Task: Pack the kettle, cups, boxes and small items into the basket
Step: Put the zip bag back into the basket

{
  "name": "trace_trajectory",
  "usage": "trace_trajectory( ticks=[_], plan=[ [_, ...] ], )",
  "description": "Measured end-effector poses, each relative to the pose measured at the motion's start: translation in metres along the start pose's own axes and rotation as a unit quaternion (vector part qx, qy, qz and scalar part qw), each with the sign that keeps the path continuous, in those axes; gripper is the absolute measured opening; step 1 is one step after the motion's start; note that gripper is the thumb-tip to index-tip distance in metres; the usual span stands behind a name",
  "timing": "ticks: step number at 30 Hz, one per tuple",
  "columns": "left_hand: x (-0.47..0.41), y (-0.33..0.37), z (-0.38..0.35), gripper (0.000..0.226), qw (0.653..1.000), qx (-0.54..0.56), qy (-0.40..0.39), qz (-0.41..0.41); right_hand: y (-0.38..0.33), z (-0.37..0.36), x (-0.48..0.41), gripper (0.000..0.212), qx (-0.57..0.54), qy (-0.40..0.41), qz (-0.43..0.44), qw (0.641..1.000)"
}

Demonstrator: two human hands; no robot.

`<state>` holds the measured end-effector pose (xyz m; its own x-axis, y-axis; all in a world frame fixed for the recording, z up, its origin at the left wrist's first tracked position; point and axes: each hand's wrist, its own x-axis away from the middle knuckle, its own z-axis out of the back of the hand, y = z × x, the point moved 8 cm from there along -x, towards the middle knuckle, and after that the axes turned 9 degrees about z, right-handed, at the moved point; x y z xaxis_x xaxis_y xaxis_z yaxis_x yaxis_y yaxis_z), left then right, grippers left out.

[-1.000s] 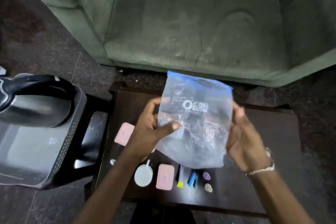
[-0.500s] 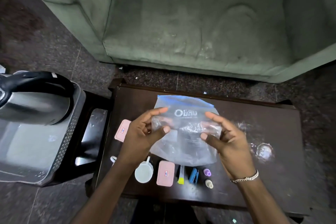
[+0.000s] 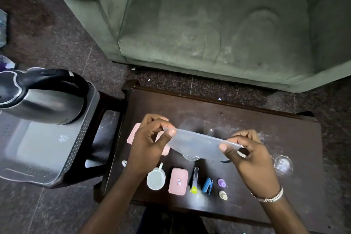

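A person's left hand (image 3: 150,144) and right hand (image 3: 248,155) hold a clear plastic bag (image 3: 197,143) stretched flat between them above a dark wooden bench (image 3: 237,119). The fingers of each hand are pinched closed on one end of the bag, thumb against forefinger. A bracelet (image 3: 269,196) circles the right wrist.

On the near edge of the bench, left to right, lie a white cup (image 3: 156,179), a pink box (image 3: 178,181), a nail clipper (image 3: 194,179), a small blue stapler (image 3: 207,186), a purple-capped bottle (image 3: 221,182) and, just nearer, a pale bottle (image 3: 223,195). A second pink box (image 3: 133,135) shows partly behind the left hand. A clear glass (image 3: 283,163) rests at the right.

To the left of the bench, a steel kettle (image 3: 38,99) with a black handle sits in the far end of a grey basket (image 3: 81,148), which rests on a dark stool (image 3: 106,119). A green sofa (image 3: 209,24) stands beyond the bench.
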<state>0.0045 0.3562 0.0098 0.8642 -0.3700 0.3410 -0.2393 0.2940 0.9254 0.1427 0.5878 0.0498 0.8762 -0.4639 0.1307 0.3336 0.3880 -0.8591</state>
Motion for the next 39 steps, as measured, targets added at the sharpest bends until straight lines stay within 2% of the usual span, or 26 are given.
trace_trajectory(
  ticks=[2,4,7,9,17,20,22,26,28,30,32,34,36,39],
  plan=[
    [0.003,-0.001,0.008,0.011,1.0,0.023,0.003,0.001,-0.006,-0.009,0.0,0.007,-0.093,-0.013,-0.015,0.995],
    [0.009,-0.003,0.016,0.02,0.999,0.024,0.032,0.022,-0.019,-0.022,0.001,0.012,-0.132,-0.006,0.005,0.991],
    [0.021,0.0,0.036,0.018,0.987,-0.089,0.136,-0.002,-0.034,-0.053,0.003,0.028,-0.125,0.033,0.022,0.991],
    [0.026,0.0,0.047,0.013,0.976,-0.124,0.176,-0.015,-0.041,-0.066,0.003,0.036,-0.088,0.072,0.032,0.993],
    [0.039,-0.029,0.133,0.012,0.953,-0.142,0.269,0.007,-0.062,-0.149,-0.003,0.013,-0.011,0.087,0.079,0.993],
    [0.047,-0.033,0.169,0.005,0.946,-0.135,0.295,0.017,-0.078,-0.179,-0.002,0.006,-0.016,0.082,0.082,0.993],
    [0.054,-0.037,0.202,0.015,0.943,-0.1,0.318,0.019,-0.092,-0.203,0.0,0.008,-0.042,0.07,0.08,0.993],
    [0.062,-0.056,0.269,0.026,0.955,-0.065,0.289,0.032,-0.118,-0.254,0.008,0.023,-0.091,0.017,0.067,0.993],
    [0.063,-0.072,0.307,0.022,0.958,-0.065,0.273,0.056,-0.131,-0.285,0.011,0.023,-0.081,-0.024,0.084,0.993],
    [0.063,-0.08,0.342,0.008,0.956,-0.106,0.268,0.063,-0.143,-0.317,0.012,0.017,-0.072,-0.064,0.116,0.989],
    [0.06,-0.085,0.371,0.021,0.948,-0.165,0.264,0.065,-0.157,-0.349,0.017,0.017,-0.053,-0.109,0.146,0.982],
    [0.052,-0.086,0.393,0.028,0.939,-0.217,0.259,0.067,-0.162,-0.379,0.021,0.015,-0.017,-0.158,0.154,0.975],
    [0.038,-0.09,0.408,0.023,0.928,-0.266,0.25,0.069,-0.162,-0.408,0.023,0.017,0.044,-0.214,0.15,0.964],
    [0.014,-0.107,0.421,0.021,0.925,-0.299,0.219,0.083,-0.163,-0.445,0.022,0.027,0.185,-0.287,0.191,0.92]
  ],
)
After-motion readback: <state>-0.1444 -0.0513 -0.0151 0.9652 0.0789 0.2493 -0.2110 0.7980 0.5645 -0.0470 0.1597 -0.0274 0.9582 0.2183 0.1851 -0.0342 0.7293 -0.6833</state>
